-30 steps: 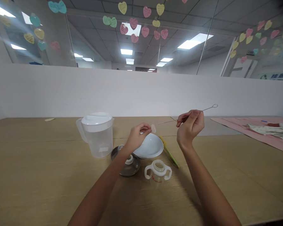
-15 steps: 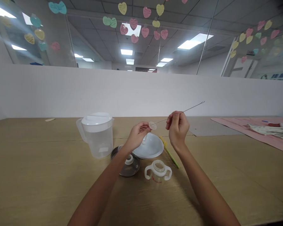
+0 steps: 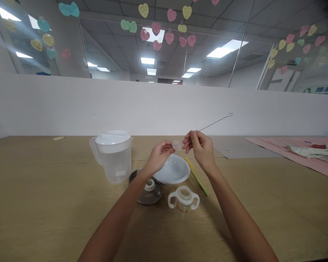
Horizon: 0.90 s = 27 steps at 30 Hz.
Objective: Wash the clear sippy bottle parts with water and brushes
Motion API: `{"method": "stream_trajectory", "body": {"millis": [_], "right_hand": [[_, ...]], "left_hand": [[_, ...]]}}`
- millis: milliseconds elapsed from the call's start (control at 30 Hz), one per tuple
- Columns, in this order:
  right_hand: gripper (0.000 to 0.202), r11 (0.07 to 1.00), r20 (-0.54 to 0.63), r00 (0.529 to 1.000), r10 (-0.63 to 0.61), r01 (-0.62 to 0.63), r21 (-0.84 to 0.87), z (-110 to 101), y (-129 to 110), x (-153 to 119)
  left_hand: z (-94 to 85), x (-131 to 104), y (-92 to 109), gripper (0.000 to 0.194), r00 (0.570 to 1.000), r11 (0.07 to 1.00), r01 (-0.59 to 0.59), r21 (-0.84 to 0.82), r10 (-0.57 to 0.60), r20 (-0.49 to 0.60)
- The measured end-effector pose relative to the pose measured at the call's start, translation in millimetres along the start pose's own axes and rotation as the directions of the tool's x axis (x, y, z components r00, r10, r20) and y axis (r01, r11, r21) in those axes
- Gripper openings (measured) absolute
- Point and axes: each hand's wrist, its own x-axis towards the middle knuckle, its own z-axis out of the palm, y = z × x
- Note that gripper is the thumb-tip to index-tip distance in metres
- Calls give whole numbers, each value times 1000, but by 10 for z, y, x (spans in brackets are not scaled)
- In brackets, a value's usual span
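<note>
My left hand (image 3: 160, 154) pinches a clear, round-rimmed silicone piece (image 3: 176, 145) that looks like a bottle nipple, above a white bowl (image 3: 177, 174). Between thumb and fingers, my right hand (image 3: 200, 147) grips a thin wire brush (image 3: 215, 122) with a looped end pointing up and right. Its lower tip reaches the silicone piece; whether bristles sit inside cannot be made out. Below the hands stands a clear baby bottle (image 3: 183, 202) with two white handles and an open top. A metal dish (image 3: 153, 199) holding white bottle parts (image 3: 149, 185) is partly covered by my left forearm.
A lidded plastic pitcher (image 3: 116, 156) with liquid stands left of the bowl. A yellow-headed brush with a green handle (image 3: 199, 182) lies right of it. Pink cloth (image 3: 265, 145) covers the far right of the table. A white wall (image 3: 164, 109) rises behind.
My right hand has moved left, closer to the silicone piece, and the wire brush has slid left with it. My left hand stays nearly in place.
</note>
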Motion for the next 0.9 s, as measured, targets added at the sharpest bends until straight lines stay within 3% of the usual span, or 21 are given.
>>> {"method": "stream_trajectory", "body": {"millis": [100, 233, 400, 533, 667, 800, 900], "right_hand": [[39, 999, -48, 999, -10, 9, -32, -20, -8, 12], [40, 1000, 43, 999, 6, -6, -3, -34, -34, 10], [39, 1000, 1, 1000, -8, 8, -17, -33, -74, -4], [40, 999, 83, 996, 18, -20, 32, -40, -83, -5], [40, 1000, 6, 1000, -2, 2, 10, -43, -73, 2], [41, 1000, 57, 998, 12, -13, 22, -41, -67, 2], [40, 1000, -9, 1000, -11, 11, -20, -37, -65, -5]], "left_hand": [[-1, -5, 16, 18, 1000, 1000, -20, 11, 20, 0], [1, -5, 18, 15, 999, 1000, -25, 2, 25, -27], [4, -18, 36, 15, 999, 1000, -14, -13, 13, -30], [-1, -28, 63, 14, 999, 1000, -17, -16, 16, -39], [4, -21, 61, 16, 1000, 999, -26, -25, 26, -17], [17, -17, 42, 14, 999, 998, -22, -52, 20, -27], [21, -20, 40, 15, 999, 999, -19, -41, 18, -32]]}}
